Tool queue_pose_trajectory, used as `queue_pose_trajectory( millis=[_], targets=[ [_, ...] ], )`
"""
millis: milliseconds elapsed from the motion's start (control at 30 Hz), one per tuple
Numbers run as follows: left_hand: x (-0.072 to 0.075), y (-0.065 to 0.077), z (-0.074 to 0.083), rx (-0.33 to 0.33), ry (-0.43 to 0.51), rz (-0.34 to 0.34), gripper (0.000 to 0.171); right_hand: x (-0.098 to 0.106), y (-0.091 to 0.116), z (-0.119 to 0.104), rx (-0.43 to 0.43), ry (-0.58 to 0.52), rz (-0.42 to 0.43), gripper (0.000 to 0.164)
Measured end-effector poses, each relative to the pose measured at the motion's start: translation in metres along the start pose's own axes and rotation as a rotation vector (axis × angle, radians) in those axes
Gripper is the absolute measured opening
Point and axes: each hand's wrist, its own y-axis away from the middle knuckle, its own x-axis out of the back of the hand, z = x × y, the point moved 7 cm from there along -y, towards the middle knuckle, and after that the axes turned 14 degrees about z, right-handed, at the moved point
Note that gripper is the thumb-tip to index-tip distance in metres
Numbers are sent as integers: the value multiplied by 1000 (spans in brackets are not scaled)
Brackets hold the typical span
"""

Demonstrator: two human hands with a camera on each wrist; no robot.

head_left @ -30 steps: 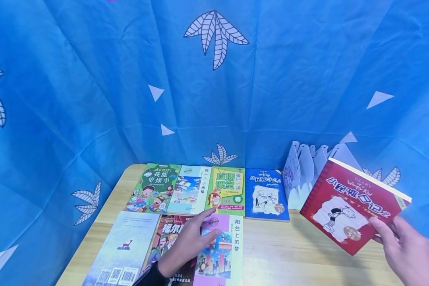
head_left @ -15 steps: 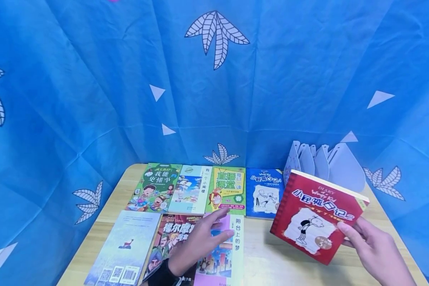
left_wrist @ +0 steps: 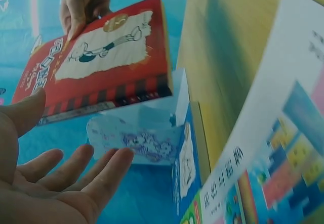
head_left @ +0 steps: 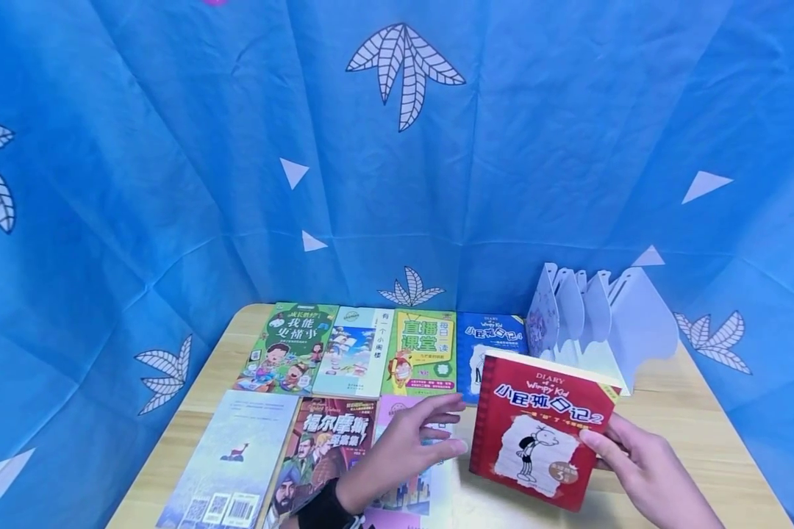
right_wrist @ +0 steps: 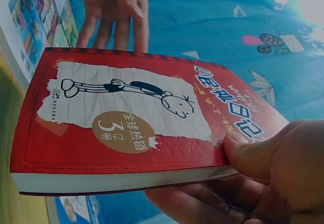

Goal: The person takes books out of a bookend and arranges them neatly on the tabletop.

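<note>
My right hand [head_left: 642, 463] grips a red paperback book [head_left: 536, 433] by its right edge, thumb on the cover and fingers beneath, as the right wrist view shows. The book is tilted and held above the table, its striped spine toward my left hand. My left hand [head_left: 403, 452] is beside the spine with fingers spread and nothing in it. In the left wrist view its thumb tip [left_wrist: 34, 105] overlaps the spine's end. Under the left hand lies a pink and white book [head_left: 403, 499], partly covered by it. The red book hides part of a blue book [head_left: 492, 334].
A white bookend rack [head_left: 595, 316] with upright dividers stands at the back right. Three more books lie along the back row, including a green one [head_left: 287, 345]. A pale book [head_left: 231, 455] and a dark brown one [head_left: 327, 448] lie in front. A blue curtain [head_left: 370, 184] hangs behind the table [head_left: 695, 419].
My right hand has carried the red book left and down, turning it more upright in view. My left hand has shifted right, closer to the book's spine.
</note>
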Motion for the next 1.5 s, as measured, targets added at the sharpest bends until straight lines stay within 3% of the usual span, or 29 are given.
queue_pose_trajectory(
  millis=[300, 433, 600, 700, 833, 1033, 1333, 1500],
  targets=[
    [-12, -2, 0, 35, -23, 28, 60, -17, 4, 0, -52, -105, -71, 60],
    [-12, -2, -2, 21, -27, 45, 53, -20, 3, 1, -26, -145, -103, 61],
    [-15, -4, -5, 38, 21, 40, 45, -25, 3, 3, 11, -208, -173, 63],
    [-18, -5, -7, 42, 37, 34, 42, -27, 1, 6, -24, -200, -177, 67],
    [-24, -5, -11, 33, 48, 21, 37, -24, -4, 10, -70, -95, -100, 66],
    [-34, -6, -24, 56, 48, 14, 29, -3, -9, 11, -7, 108, 99, 55],
    [-46, -5, -52, 251, 113, 23, 32, 12, -8, 14, 4, 128, 161, 61],
    [-47, -1, -58, 236, 0, 44, 27, 17, -6, 16, 33, 135, 191, 61]
  ],
)
